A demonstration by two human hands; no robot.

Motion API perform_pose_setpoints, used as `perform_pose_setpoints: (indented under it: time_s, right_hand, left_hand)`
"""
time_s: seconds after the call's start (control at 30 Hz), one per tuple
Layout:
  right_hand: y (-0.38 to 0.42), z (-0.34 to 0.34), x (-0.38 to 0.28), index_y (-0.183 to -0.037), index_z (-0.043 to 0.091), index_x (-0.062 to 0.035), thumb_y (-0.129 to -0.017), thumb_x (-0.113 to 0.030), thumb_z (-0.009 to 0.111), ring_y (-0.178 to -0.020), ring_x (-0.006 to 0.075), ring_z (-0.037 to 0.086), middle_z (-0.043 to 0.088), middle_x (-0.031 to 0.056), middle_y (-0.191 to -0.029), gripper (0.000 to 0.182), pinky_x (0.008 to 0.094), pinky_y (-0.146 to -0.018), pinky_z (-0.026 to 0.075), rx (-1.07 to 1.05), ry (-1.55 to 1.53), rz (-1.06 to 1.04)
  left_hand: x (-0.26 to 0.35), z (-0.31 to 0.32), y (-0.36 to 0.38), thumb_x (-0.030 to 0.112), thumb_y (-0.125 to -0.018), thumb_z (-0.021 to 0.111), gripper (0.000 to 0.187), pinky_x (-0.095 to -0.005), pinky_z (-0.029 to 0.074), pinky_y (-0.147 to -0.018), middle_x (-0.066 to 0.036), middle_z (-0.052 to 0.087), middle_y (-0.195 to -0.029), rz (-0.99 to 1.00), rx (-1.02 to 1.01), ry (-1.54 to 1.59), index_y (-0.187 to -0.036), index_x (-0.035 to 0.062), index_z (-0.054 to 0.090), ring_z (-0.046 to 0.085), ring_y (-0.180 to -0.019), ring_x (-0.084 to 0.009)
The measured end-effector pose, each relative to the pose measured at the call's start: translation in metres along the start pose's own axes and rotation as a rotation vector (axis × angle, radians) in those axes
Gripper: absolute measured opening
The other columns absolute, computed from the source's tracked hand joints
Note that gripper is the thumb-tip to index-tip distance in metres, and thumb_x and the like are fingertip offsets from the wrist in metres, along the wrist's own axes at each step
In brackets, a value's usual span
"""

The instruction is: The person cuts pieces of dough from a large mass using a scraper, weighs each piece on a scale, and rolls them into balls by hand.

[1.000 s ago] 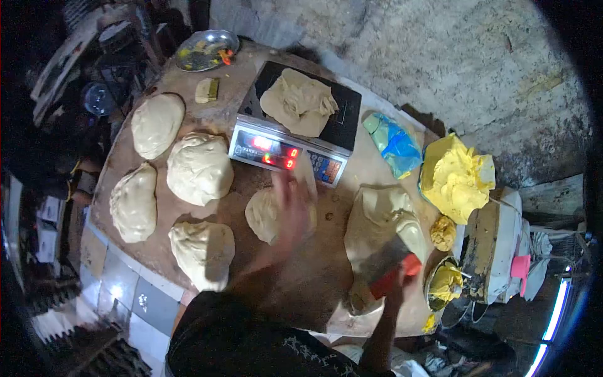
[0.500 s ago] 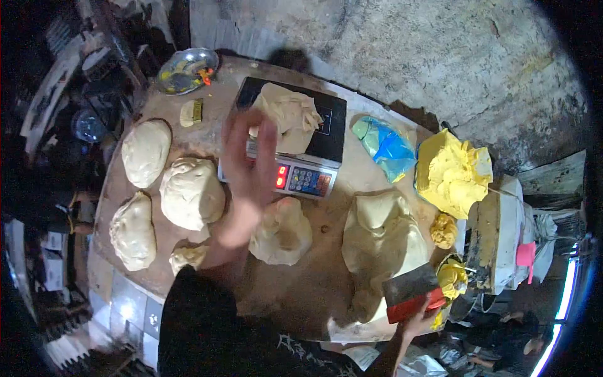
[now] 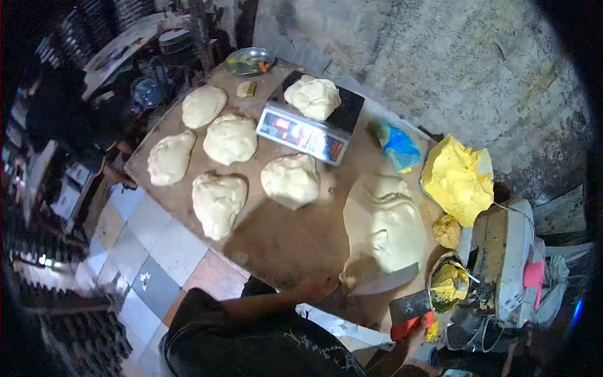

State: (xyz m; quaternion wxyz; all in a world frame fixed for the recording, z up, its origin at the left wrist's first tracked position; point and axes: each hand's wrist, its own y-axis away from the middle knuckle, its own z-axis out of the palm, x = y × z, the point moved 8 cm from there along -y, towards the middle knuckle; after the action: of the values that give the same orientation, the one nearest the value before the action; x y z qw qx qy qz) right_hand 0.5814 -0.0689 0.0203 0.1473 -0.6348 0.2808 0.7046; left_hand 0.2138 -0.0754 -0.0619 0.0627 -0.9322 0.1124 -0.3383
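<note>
Pale dough slab was seemingly being divided; steadiness was needed.
It was spread near-right of the silver-black scale; a red-handled grey scraper was gripped by the right hand, the shadowed left hand's pose unclear.

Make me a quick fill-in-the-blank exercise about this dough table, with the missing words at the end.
1. The right hand holds a scraper whose handle is coloured ____.
2. Left of the large dough slab, exactly ____ pale dough mounds lie directly on the table.
3. The number of dough lumps on the digital scale is ____.
4. Beside the blue bag, the large soft block is coloured ____.

Missing words: red; five; one; yellow.
</note>
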Motion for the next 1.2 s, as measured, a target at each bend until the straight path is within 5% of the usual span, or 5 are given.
perform_pose_setpoints:
  time_s: [0.43,0.63,0.87,1.03,1.2]
  right_hand:
    - [0.061,0.015,-0.003,-0.097,0.043,-0.005,-0.08,-0.015,0.059,-0.059,0.0142,0.049,0.048,0.0038,-0.077,0.025,0.0264,-0.05,0.043,-0.302,0.025,-0.071]
    - [0.054,0.047,0.006,-0.103,0.045,-0.0036,-0.08,-0.009,0.058,-0.066,0.0124,0.05,0.05,0.0046,-0.081,0.026,0.0259,-0.058,0.044,-0.428,0.168,-0.015]
    - [0.069,0.127,0.016,-0.109,0.048,-0.0005,-0.079,-0.013,0.061,-0.082,0.0167,0.051,0.054,0.0041,-0.092,0.035,0.0294,-0.071,0.044,-0.551,0.253,-0.063]
    - [0.113,0.256,-0.019,-0.108,0.051,0.0007,-0.08,-0.019,0.064,-0.084,0.0128,0.052,0.055,0.0033,-0.096,0.037,0.0271,-0.074,0.043,-0.635,0.244,0.082]
    - [0.12,0.463,-0.099,-0.109,0.049,0.0003,-0.083,-0.017,0.06,-0.088,0.0149,0.051,0.055,0.0066,-0.095,0.034,0.0273,-0.078,0.041,-0.738,0.372,-0.546]
  left_hand:
    - [0.041,0.04,-0.015,0.029,-0.083,0.05,0.054,-0.043,0.046,-0.076,-0.026,0.052,-0.099,-0.318,0.035,-0.16,-0.117,-0.0086,0.032,0.053,-0.094,-0.0388]
    - [-0.004,0.068,0.005,0.023,-0.086,0.046,0.031,-0.0442,0.045,-0.069,-0.024,0.059,-0.083,-0.418,-0.026,0.224,-0.099,-0.0039,0.052,0.059,-0.08,-0.0373]
    - [-0.088,-0.064,-0.014,0.018,-0.076,0.056,0.015,-0.036,0.046,-0.062,-0.016,0.061,-0.075,-0.455,0.02,0.277,-0.078,0.0037,0.062,0.058,-0.063,-0.0191]
    - [-0.209,-0.275,-0.095,0.024,-0.082,0.053,0.023,-0.0388,0.046,-0.062,-0.017,0.059,-0.074,-0.436,0.725,0.205,-0.09,0.0022,0.055,0.059,-0.07,-0.0317]
    - [-0.268,-0.334,-0.222,0.025,-0.076,0.063,0.034,-0.0427,0.044,-0.069,-0.023,0.054,-0.087,-0.431,0.961,0.212,-0.093,-0.0024,0.051,0.054,-0.079,-0.0369]
